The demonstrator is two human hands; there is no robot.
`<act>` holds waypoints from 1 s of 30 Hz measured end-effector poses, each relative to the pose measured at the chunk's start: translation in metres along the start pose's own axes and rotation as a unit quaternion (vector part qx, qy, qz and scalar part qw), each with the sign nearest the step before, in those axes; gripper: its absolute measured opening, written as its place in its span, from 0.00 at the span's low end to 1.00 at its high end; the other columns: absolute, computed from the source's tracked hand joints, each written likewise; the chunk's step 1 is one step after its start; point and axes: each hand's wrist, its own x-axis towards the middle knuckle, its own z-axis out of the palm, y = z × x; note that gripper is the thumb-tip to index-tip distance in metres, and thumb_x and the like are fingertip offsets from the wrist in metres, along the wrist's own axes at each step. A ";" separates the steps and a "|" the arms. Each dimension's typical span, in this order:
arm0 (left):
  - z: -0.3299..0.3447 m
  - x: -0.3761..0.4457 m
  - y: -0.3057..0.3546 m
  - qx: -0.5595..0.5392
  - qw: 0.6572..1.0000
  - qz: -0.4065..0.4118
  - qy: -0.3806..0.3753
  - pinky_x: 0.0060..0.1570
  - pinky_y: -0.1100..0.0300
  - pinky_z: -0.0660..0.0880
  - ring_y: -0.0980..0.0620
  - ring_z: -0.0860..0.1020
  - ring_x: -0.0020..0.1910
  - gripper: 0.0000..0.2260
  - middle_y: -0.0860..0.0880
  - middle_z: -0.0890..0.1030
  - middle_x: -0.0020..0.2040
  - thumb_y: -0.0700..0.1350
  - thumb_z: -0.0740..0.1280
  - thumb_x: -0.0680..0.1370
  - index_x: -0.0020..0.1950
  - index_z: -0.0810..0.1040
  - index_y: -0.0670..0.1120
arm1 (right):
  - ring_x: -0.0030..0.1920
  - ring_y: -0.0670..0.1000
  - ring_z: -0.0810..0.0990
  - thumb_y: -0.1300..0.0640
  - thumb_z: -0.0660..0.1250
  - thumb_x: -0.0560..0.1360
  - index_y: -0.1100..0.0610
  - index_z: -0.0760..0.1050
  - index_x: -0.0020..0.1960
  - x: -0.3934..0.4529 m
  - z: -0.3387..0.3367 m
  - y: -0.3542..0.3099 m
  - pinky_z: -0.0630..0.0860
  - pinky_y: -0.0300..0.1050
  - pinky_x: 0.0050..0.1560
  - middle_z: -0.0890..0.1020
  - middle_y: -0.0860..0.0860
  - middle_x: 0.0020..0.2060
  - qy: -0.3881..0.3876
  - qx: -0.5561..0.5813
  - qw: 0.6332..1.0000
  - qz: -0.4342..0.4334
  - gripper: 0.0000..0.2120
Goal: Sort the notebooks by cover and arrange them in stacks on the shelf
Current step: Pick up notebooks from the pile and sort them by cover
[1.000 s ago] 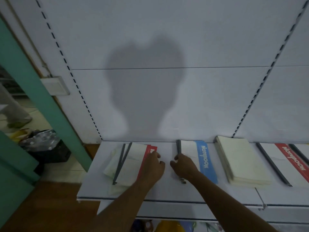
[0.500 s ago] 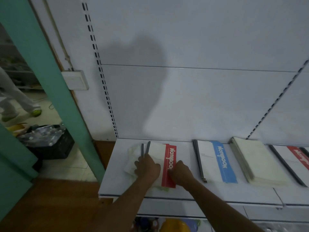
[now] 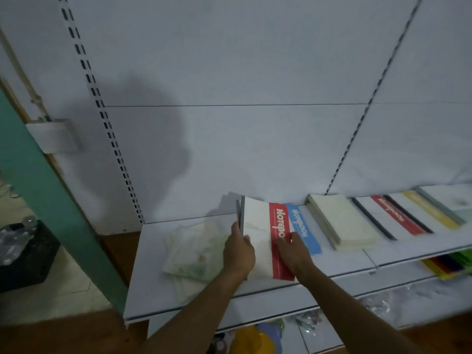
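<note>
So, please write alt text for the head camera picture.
Two hands hold red-striped notebooks above a white shelf: left hand grips the spine edge, right hand the red stripe. A blue-striped notebook lies behind, pale notebooks left.

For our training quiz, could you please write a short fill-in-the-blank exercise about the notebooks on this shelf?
1. Both hands hold notebooks whose top cover has a ____ band.
2. The left hand grips them at the ____ spine edge.
3. Just beyond the right hand lies a notebook with a ____ band.
4. Right of that lies a stack of plain ____ notebooks.

Missing words: red; grey; blue; cream
</note>
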 end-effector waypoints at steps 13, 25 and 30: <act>0.187 -0.098 0.157 -0.053 0.947 0.128 -0.289 0.53 0.62 0.70 0.48 0.73 0.61 0.27 0.46 0.71 0.70 0.40 0.57 0.81 0.78 0.51 0.50 | 0.47 0.50 0.78 0.50 0.57 0.81 0.54 0.67 0.61 -0.040 -0.247 0.104 0.75 0.46 0.49 0.77 0.48 0.52 0.236 0.060 0.968 0.053 0.12; 0.354 -0.225 0.254 -0.062 0.904 0.160 -0.391 0.46 0.60 0.75 0.49 0.76 0.54 0.17 0.46 0.77 0.62 0.39 0.61 0.78 0.67 0.65 0.46 | 0.47 0.49 0.80 0.46 0.57 0.80 0.51 0.65 0.66 -0.090 -0.430 0.231 0.78 0.47 0.52 0.77 0.46 0.54 0.345 0.099 0.924 0.132 0.17; 0.403 -0.244 0.285 -0.051 0.890 0.175 -0.417 0.44 0.59 0.73 0.50 0.76 0.51 0.18 0.46 0.77 0.61 0.39 0.62 0.78 0.68 0.65 0.45 | 0.44 0.47 0.77 0.49 0.58 0.80 0.53 0.65 0.67 -0.092 -0.480 0.254 0.75 0.44 0.48 0.75 0.46 0.52 0.372 0.122 0.909 0.145 0.17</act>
